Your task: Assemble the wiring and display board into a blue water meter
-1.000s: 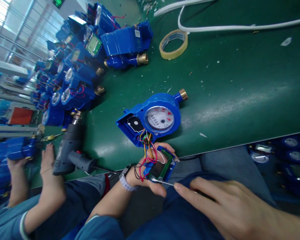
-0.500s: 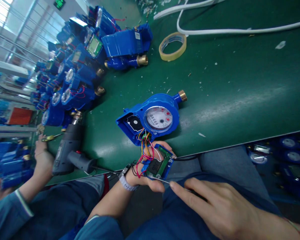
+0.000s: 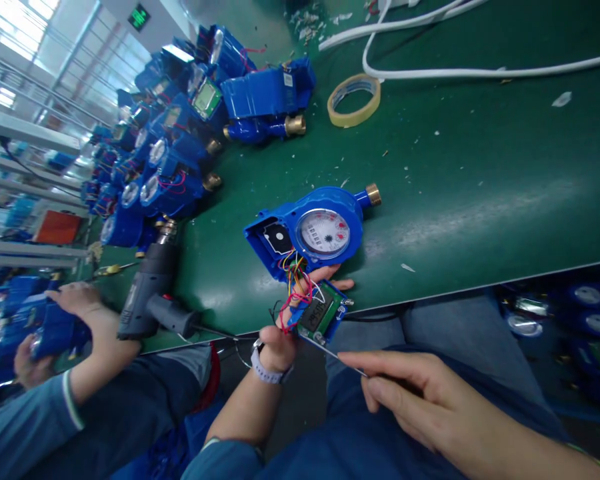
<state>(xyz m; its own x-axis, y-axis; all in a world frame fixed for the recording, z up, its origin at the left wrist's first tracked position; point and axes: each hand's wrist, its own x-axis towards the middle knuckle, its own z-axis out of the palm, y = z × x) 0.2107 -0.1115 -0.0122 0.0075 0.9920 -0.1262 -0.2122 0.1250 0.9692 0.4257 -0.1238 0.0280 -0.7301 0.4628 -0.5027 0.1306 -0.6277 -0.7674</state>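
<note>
Pinched in my right hand (image 3: pixel 420 400), the tool (image 3: pixel 330 351) touches the lower edge of the display module (image 3: pixel 320 313). My left hand (image 3: pixel 275 343) clamps it just off the table (image 3: pixel 480 200), wired to the water meter (image 3: pixel 325 230). I judge a steady tip and slack wires matter most.

The meter (image 3: pixel 325 232) is glossy blue plastic with a brass-coloured metal fitting (image 3: pixel 373 195). The worktop (image 3: pixel 480 200) is smooth green with a dull sheen. The heat gun (image 3: pixel 150 293) is matt black plastic; the tape (image 3: pixel 353 121) is shiny, translucent.
</note>
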